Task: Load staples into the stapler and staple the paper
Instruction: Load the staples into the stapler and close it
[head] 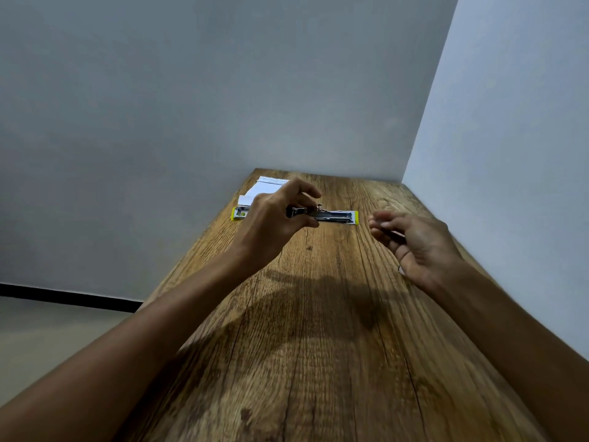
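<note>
The left hand grips an opened metal stapler with yellow ends near the wooden worktop's far edge. White folded paper lies at the far left corner. The right hand's fingers curl loosely; whether they hold anything is unclear.

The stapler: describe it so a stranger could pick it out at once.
On the wooden table in the wall corner, look at the far end, where the left hand reaches. The stapler lies there opened flat, a long strip beside the white paper. Only it has yellow-green ends and a metal channel.
</note>
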